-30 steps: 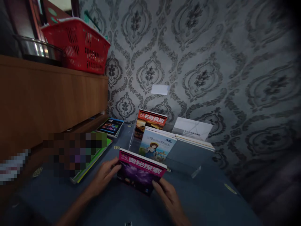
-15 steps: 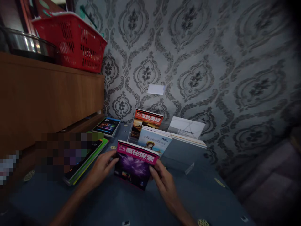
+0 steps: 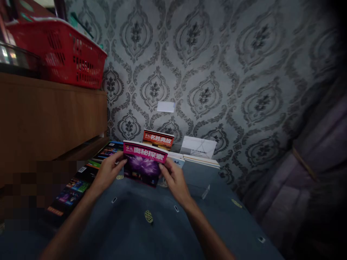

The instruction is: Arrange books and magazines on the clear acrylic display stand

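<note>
A book with a magenta band and purple starburst cover [image 3: 142, 167] is held upright between my two hands. My left hand [image 3: 110, 169] pinches its left edge, and my right hand [image 3: 175, 176] grips its right edge. Right behind it stand a red-topped book [image 3: 158, 139] and a light-blue book [image 3: 177, 161], both partly hidden by the held book. To their right, a clear stand [image 3: 206, 191] carries several pale books [image 3: 202, 161] with a grey-white book [image 3: 199, 147] at the back.
Dark-covered books [image 3: 72, 191] lie along the left of the blue patterned cloth [image 3: 130, 224]. A wooden cabinet [image 3: 54, 115] at left bears a red plastic basket [image 3: 65, 54] and a metal pot [image 3: 17, 57]. A tied curtain [image 3: 306, 162] hangs at right, before patterned wallpaper.
Both hands have lifted the magenta book and carried it farther back, so it now covers most of the light-blue book. My view has turned slightly right.
</note>
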### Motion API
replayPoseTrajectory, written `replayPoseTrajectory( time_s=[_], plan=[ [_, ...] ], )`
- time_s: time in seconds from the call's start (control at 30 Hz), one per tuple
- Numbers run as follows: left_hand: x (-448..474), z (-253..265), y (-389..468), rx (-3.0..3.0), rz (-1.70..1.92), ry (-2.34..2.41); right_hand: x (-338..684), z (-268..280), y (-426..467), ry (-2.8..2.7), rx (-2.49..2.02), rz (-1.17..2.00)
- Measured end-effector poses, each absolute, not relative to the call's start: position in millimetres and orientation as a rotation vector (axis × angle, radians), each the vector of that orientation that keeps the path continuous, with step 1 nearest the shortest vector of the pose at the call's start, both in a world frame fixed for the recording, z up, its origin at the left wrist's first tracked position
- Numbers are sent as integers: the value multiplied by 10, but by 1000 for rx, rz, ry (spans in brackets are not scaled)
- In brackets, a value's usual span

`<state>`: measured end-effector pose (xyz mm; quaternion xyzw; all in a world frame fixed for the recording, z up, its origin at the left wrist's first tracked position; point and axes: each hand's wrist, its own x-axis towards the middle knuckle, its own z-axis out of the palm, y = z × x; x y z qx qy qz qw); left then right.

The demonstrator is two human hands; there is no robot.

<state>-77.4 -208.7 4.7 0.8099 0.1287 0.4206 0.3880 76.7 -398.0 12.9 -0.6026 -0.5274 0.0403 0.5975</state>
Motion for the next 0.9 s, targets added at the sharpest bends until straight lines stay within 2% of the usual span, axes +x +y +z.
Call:
replayPoseTrajectory(
  time_s=[0.27,0.53,0.67,0.9],
  plan=[
    [-690,464,-2160,2092,1188,326,883,493,-3922,-1231,-1320,4],
    [-736,67,-2179,1802,813,182,860,219,-4146,-1300,-1348,281],
    [-684,-40,-2173,1737,801,169,890,186,-4193,-1327,-1375,289],
    [-647,218,-2140,1815,912,152,1081,453,-4191,-1422,-1432,166]
  ],
)
